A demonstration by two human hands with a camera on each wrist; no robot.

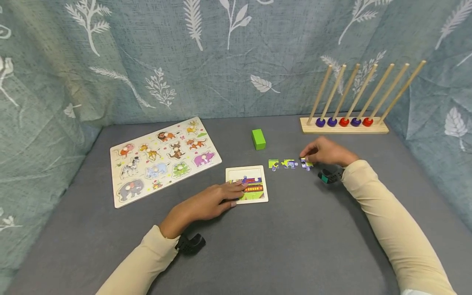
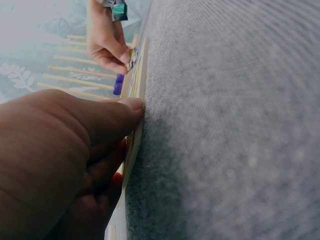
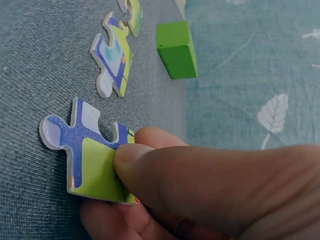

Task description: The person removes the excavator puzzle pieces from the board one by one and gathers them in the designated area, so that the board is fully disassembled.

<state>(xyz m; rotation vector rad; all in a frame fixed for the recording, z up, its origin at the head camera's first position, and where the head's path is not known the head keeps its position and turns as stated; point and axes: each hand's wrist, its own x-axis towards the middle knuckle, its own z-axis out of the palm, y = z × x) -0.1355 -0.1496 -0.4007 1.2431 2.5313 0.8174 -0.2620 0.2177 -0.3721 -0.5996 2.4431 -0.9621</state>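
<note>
My right hand [image 1: 328,151] pinches a purple and yellow-green jigsaw piece [image 3: 92,150] between thumb and fingers, its edge tilted up off the cloth in the right wrist view. Left of it lie two more jigsaw pieces, a middle piece [image 1: 289,163] and a far-left piece [image 1: 273,164]. My left hand [image 1: 212,200] rests on the small wooden puzzle tray [image 1: 244,169], fingers laid over its left side and thumb at the near edge. Joined pieces [image 1: 255,189] fill the tray's lower part; the upper strip is bare wood. The fingers hide some of the picture.
A green block [image 1: 259,139] stands behind the loose pieces. To the left lies an animal peg puzzle board [image 1: 191,166]. At the back right is a wooden rack [image 1: 309,128] with tall rods and red and blue beads. A patterned curtain [image 1: 221,82] hangs behind the table.
</note>
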